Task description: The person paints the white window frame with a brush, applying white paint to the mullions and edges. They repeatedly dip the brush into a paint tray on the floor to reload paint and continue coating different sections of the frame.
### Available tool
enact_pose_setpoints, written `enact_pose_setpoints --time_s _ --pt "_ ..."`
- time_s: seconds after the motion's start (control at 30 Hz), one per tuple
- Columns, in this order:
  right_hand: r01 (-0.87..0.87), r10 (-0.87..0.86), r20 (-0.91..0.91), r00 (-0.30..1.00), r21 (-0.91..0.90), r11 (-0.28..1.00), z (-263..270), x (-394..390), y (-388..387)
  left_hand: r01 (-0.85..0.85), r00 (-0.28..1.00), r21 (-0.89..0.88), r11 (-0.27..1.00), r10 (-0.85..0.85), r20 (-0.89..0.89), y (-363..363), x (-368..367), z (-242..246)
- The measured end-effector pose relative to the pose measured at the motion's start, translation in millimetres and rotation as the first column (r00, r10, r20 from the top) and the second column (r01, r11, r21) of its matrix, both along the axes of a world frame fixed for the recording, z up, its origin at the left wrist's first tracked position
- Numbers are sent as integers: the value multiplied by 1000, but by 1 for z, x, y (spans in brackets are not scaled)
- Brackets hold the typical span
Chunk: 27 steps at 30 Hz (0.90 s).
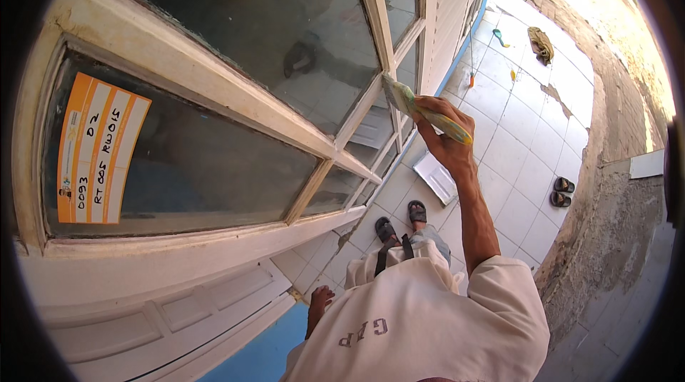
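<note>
My right hand (447, 128) is raised and grips a paintbrush (409, 101) by its paint-smeared yellow and green handle. The bristle end touches, or nearly touches, a white-painted wooden window frame (267, 98) where its bars cross. Glass panes (235, 168) fill the frame on both sides of the bars. My left hand (320, 296) hangs low at my side, near the white panelled lower part (214, 302). Its fingers curl loosely, and nothing shows in it. On the tiles near my feet lies a white tray (434, 176).
An orange sticker with writing (101, 152) is on the lower left pane. Farther along the tiled floor (497, 141) lie an orange-handled tool (471, 81), a small yellow object (512, 75), a green-and-yellow tool (499, 37), and a crumpled brown cloth (540, 46). Black sandals (562, 192) stand near the floor's right edge.
</note>
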State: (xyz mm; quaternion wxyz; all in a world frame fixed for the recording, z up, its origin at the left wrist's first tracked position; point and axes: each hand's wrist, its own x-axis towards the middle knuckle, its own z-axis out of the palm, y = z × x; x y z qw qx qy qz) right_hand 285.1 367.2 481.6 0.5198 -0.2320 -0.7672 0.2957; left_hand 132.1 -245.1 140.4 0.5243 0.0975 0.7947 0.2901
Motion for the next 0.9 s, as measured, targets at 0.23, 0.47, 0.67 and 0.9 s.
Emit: enact_pose_setpoints --time_s 0.23,0.47,0.67,0.9 --pt "52 -75 -86 993 -243 969 -7 8 -3 -54 998 -22 998 54 13 -1 0 -2" --pt "-74 -347 -514 784 -632 771 -20 -18 -13 -86 994 431 898 50 94 -66 -21 -84" --pt "-175 -361 -576 734 -674 718 -37 -38 -30 -13 997 341 940 -13 74 -72 -33 -70" --pt "-186 -339 -517 786 -721 668 -44 -32 -44 54 997 69 996 -57 48 -48 -47 -26"
